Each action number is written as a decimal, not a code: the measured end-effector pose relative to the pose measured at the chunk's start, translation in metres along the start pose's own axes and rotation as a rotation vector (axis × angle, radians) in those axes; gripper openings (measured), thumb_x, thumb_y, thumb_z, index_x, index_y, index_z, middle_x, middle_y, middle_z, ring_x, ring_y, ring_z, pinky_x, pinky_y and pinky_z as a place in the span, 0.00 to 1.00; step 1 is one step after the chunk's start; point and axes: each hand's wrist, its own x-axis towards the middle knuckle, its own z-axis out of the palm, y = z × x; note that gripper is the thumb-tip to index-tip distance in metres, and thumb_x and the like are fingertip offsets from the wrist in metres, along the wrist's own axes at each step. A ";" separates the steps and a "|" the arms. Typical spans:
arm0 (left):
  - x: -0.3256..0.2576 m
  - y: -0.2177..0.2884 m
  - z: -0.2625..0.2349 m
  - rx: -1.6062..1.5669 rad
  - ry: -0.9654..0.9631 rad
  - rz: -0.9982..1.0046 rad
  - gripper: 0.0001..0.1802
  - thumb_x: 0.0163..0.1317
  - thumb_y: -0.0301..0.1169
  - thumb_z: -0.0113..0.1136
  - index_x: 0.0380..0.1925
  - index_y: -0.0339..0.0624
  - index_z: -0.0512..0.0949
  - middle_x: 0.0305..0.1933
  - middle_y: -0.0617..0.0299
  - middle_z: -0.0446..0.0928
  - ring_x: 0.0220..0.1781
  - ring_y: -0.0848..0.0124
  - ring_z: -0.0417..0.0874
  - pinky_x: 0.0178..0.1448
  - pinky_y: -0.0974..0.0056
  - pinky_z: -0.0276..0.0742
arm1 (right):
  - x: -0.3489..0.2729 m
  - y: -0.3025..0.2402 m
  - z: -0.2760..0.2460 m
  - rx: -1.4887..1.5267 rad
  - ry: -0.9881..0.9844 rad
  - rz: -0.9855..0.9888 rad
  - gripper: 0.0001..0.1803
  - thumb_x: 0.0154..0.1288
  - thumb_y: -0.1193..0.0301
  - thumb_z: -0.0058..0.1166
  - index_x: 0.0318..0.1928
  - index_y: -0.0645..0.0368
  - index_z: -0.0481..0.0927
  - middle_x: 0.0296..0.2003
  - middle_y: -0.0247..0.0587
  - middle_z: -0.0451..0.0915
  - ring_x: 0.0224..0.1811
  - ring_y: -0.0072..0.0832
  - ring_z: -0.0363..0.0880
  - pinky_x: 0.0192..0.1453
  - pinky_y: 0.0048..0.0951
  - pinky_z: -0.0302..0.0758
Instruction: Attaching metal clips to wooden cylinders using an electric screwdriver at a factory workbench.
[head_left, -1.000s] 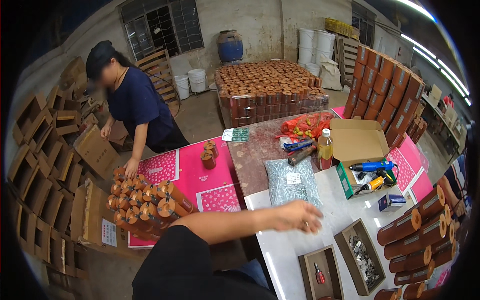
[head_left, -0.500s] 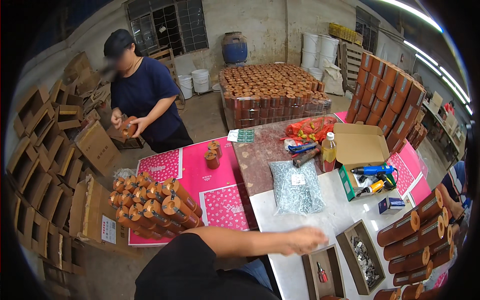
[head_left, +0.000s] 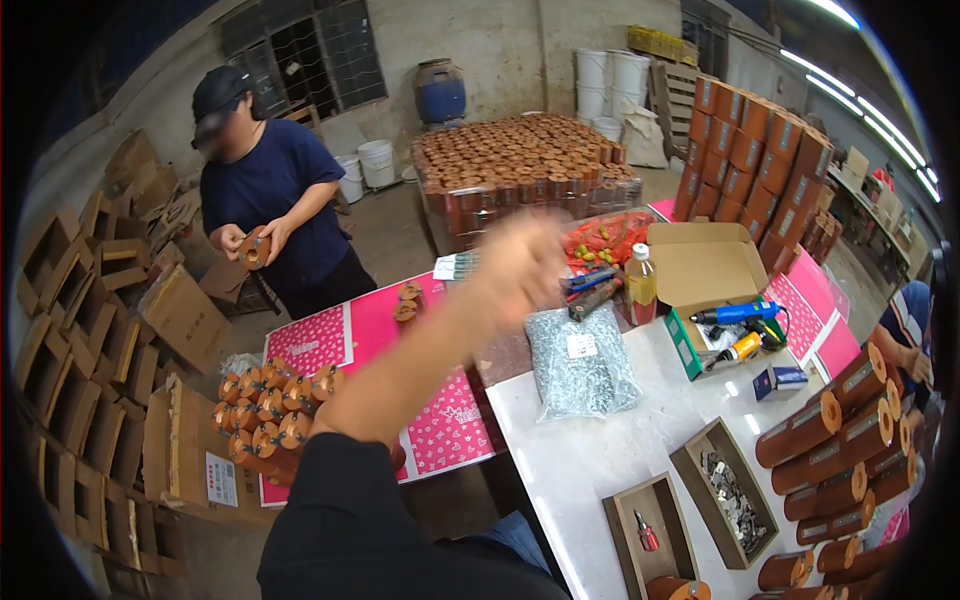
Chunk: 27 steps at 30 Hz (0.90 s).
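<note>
My left hand is raised at the end of a stretched-out bare arm, over the far part of the table. Motion smears its fingers, so I cannot make out a grip or anything held. It appears in front of the red net bag of small fruit and the clear bag of screws; whether it touches anything is unclear. My right hand is out of view. Closer in, a wooden tray contains a red-handled screwdriver and a brown cylinder. Another tray beside it contains small metal parts.
An open carton, a blue power tool and a bottle stand behind. Brown cylinders are stacked right; more stand left. Across the pink table, a person holds a cylinder. Another person's arm shows far right.
My left hand has swung up and away, from above the near trays to the far side of the table. The view has shifted slightly. The co-worker still handles the cylinder.
</note>
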 end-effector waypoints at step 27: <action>-0.024 -0.339 0.210 1.898 -1.132 0.323 0.18 0.57 0.43 0.66 0.44 0.46 0.84 0.44 0.50 0.84 0.49 0.56 0.84 0.52 0.53 0.78 | -0.084 -0.033 -0.050 -0.191 0.232 0.038 0.19 0.66 0.67 0.53 0.52 0.60 0.63 0.34 0.45 0.75 0.24 0.31 0.75 0.32 0.32 0.77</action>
